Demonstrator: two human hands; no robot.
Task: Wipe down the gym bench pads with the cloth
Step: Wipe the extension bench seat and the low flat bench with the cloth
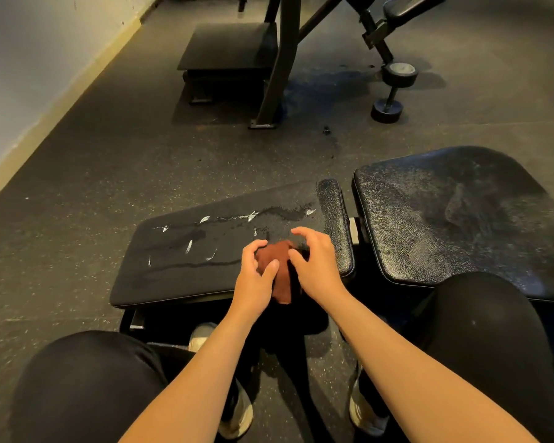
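A rust-brown cloth [277, 266] lies bunched on the right part of the smaller black bench pad [186, 270], which is wet and streaked with white foam. My left hand [256, 276] grips the cloth's left side with curled fingers and thumb. My right hand [314, 266] is over the cloth's right side, fingers curled; its fingertips touch the cloth, but I cannot tell whether they pinch it. A larger black pad [454, 219], speckled with droplets, sits to the right across a narrow gap.
My knees in black trousers [87, 385] frame the bottom of the view. Beyond the bench on the rubber floor stand a black machine frame [279, 59] with a footplate [224, 46] and a dumbbell [394, 91]. A wall [29, 59] runs along the left.
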